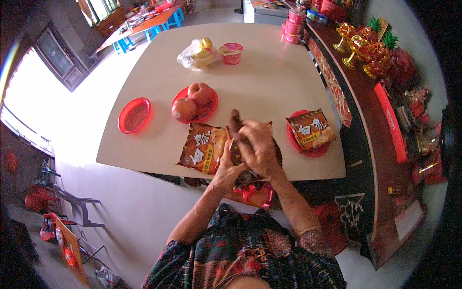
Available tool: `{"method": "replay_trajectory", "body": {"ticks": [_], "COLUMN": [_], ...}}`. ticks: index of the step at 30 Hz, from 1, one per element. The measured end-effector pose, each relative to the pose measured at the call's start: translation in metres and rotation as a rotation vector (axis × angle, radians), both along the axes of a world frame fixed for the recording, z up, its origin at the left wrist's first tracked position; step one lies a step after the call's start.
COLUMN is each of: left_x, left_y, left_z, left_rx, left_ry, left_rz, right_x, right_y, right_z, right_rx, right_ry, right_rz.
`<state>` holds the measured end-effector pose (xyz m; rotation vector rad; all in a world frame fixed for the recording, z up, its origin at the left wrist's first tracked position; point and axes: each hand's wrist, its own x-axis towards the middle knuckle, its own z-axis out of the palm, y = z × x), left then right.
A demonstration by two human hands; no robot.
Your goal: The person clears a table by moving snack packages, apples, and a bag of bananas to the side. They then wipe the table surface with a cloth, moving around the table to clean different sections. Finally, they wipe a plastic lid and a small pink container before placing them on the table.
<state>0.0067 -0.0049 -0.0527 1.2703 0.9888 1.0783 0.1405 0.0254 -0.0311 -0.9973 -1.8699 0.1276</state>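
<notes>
One orange snack packet [202, 148] at near edge of pale counter [269, 82], lying flat, its right end under both hands. Left hand [226, 171] gripping packet's near right corner, fingers closed on the wrapper. Right hand [257, 147] above and overlapping the same end, fingers [236, 126] curled narrow and pinching the packet's top edge; exact contact partly hidden by the hand's back.

Second snack packet [310, 129], same kind, lying on a red plate [308, 149] to the right, well apart from hands. Packets counted: two.

Red plates counted: three. Middle plate [208, 111] just beyond the held packet, carrying two reddish apples [192, 101], touching each other. Empty plate [134, 114] further left, alone.

One clear plastic bag [197, 55] holding yellow fruit at far side of counter, one pink cup [231, 53] just beside it on the right. More pink cups [293, 26] stacked at far right corner; number unclear.

Dark red altar shelf [375, 115] along right side, with gold stemmed cups [347, 36] and red ornaments. Patterned sleeves at lower edge.
</notes>
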Motion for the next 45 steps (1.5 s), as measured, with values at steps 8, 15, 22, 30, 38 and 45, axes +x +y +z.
{"method": "replay_trajectory", "body": {"ticks": [8,15,22,30,38,45], "left_x": [0.000,-0.003,-0.003,-0.007,-0.002,-0.003], "left_y": [-0.003,0.008,0.019,0.026,0.021,0.024], "left_z": [-0.019,-0.015,-0.029,-0.053,-0.034,-0.031], "left_rx": [-0.273,-0.374,-0.548,-0.637,-0.583,-0.637], "left_ry": [-0.432,-0.392,-0.897,-0.835,-0.531,-0.580], "left_rz": [-0.062,-0.112,-0.179,-0.169,-0.071,-0.086], "right_x": [0.028,0.041,-0.006,-0.002,0.055,0.026], "right_y": [0.027,0.021,0.009,-0.069,-0.083,-0.004], "right_z": [-0.027,-0.044,-0.038,-0.039,0.005,0.059], "right_rx": [-0.085,-0.168,-0.084,-0.040,-0.363,0.160], "right_ry": [-0.154,-0.010,-0.281,-0.319,0.075,0.504], "right_rz": [-0.246,-0.531,-0.116,0.141,-0.006,-0.377]}}
